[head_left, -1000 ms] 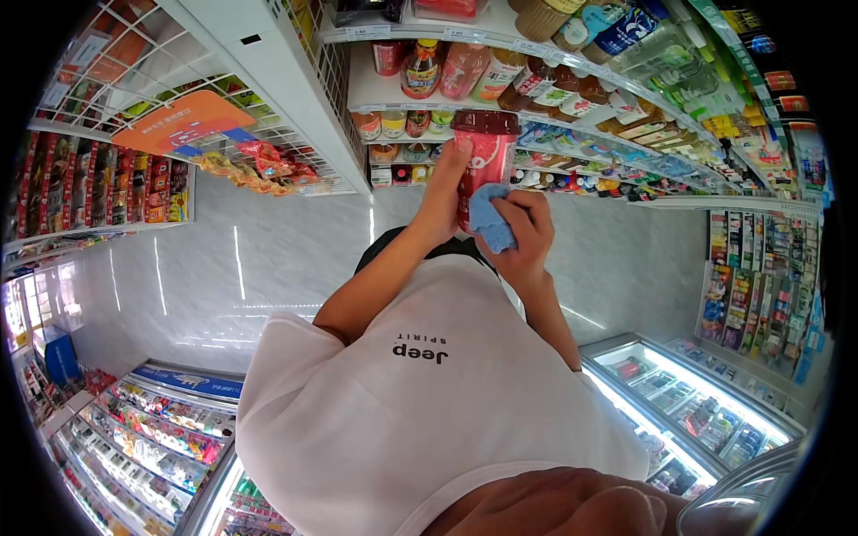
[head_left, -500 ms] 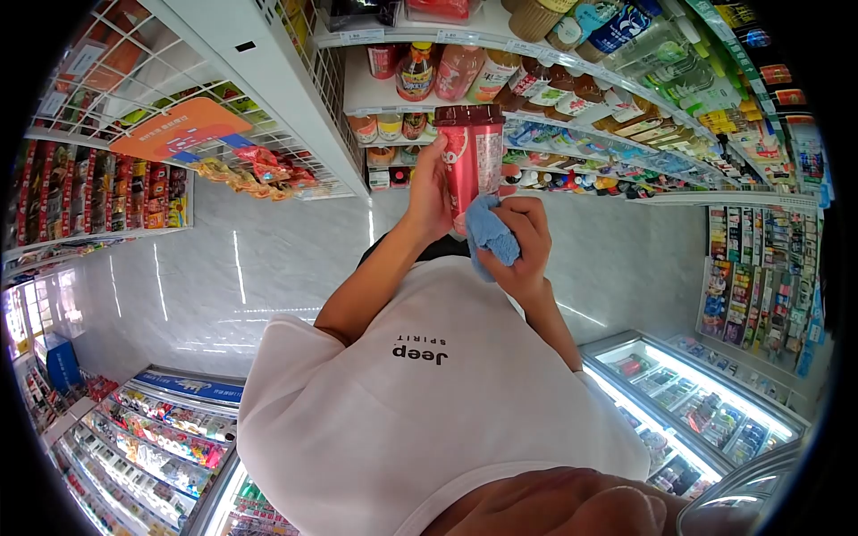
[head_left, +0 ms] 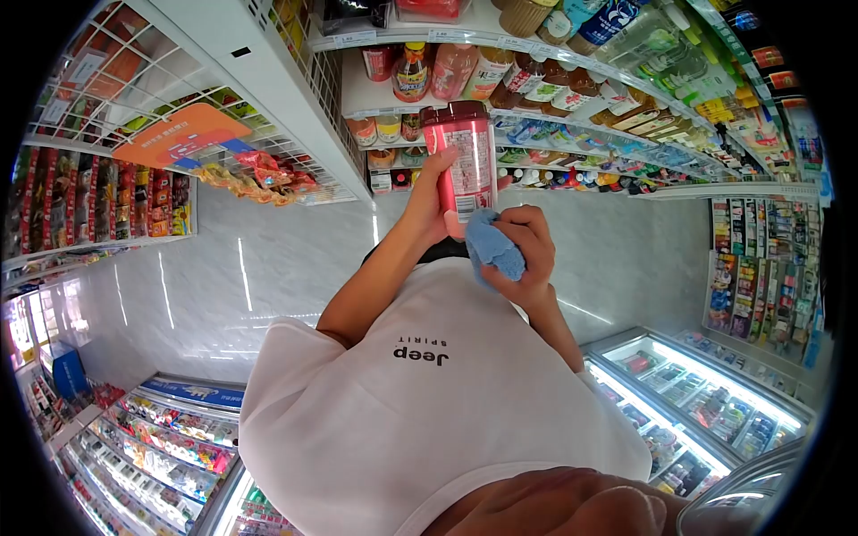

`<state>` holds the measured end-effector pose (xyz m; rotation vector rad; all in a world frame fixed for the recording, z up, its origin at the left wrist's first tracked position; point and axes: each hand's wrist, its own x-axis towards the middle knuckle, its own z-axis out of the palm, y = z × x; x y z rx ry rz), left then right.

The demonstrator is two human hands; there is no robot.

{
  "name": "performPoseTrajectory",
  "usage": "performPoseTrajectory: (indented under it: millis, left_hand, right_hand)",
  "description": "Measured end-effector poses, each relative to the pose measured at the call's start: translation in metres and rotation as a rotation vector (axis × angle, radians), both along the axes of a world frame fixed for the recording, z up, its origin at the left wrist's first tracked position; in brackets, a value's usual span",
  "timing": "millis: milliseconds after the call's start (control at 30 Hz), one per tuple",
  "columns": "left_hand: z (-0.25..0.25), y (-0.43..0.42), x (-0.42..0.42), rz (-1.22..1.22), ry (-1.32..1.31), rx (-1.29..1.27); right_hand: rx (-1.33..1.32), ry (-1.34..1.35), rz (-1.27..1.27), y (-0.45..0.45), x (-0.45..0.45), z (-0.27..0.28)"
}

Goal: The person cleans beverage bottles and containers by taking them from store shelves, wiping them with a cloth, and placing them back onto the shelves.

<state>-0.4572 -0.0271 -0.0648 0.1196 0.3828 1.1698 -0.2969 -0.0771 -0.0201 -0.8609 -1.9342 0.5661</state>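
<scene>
My left hand point(head_left: 435, 195) is wrapped round a pink drink cup point(head_left: 469, 170) with a dark brown lid, held upright in front of my chest. A panel of small print and a barcode face me on the cup. In my right hand point(head_left: 529, 250) is a bunched blue cloth point(head_left: 493, 247), close against the lower right part of the cup. Whether the cloth presses on the cup, I cannot tell. Behind the cup, bottled drinks point(head_left: 413, 71) stand on a white shelf point(head_left: 362, 94).
A wire rack point(head_left: 192, 67) with hanging snack packets point(head_left: 268, 171) is at the left. Lit glass-topped freezers point(head_left: 697, 384) stand at the lower right, and a refrigerated display point(head_left: 161, 429) at the lower left. Grey floor point(head_left: 617, 259) lies between the shelves.
The cup has turned in my left hand, so the grapefruit picture has given way to the print and barcode. My right hand and the cloth have shifted slightly down.
</scene>
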Motion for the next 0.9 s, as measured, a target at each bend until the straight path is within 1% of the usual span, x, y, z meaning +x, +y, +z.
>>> performPoseTrajectory:
  millis: [67,100,200,300,333,433,467,567,600,700,733,833,867,900]
  left_hand:
    - [-0.012,0.000,-0.004,-0.012,0.108,0.032]
    - [-0.015,0.001,-0.005,-0.017,0.161,0.048]
    - [-0.017,-0.005,-0.003,-0.004,0.086,0.012]
    - [-0.009,-0.006,-0.001,0.002,0.142,0.093]
    - [-0.003,-0.007,-0.001,0.005,0.158,0.088]
    - [0.018,-0.008,-0.002,-0.049,-0.062,0.032]
    - [0.019,-0.009,-0.001,-0.056,-0.007,0.036]
    - [0.011,-0.018,0.001,-0.090,0.039,0.124]
    - [0.015,-0.022,0.003,-0.081,0.069,0.065]
    - [0.006,-0.029,0.008,-0.119,0.148,0.034]
    - [0.006,-0.031,0.008,-0.155,0.128,0.146]
    - [0.017,-0.034,0.019,-0.029,0.153,0.125]
    - [0.013,-0.033,0.018,-0.035,0.196,0.168]
    - [0.018,-0.034,0.018,-0.022,0.158,0.105]
  right_hand:
    - [0.012,0.033,-0.040,-0.003,0.010,-0.004]
    - [-0.035,0.089,-0.096,-0.004,0.013,-0.007]
    - [-0.160,0.263,-0.225,-0.005,0.020,-0.010]
    - [-0.254,0.488,-0.392,0.001,0.021,-0.011]
    - [-0.279,0.523,-0.398,0.004,0.022,-0.011]
    - [-0.365,0.620,-0.415,0.012,0.027,-0.011]
    - [-0.343,0.597,-0.404,0.014,0.026,-0.008]
    - [-0.259,0.515,-0.355,0.020,0.019,0.003]
    - [-0.225,0.471,-0.324,0.021,0.015,0.007]
    - [-0.052,0.301,-0.275,0.029,0.005,0.019]
    - [0.017,0.236,-0.264,0.031,0.003,0.020]
    - [0.089,0.196,-0.259,0.031,0.000,0.017]
    - [0.071,0.191,-0.235,0.028,0.000,0.014]
    - [0.050,0.183,-0.208,0.023,0.001,0.010]
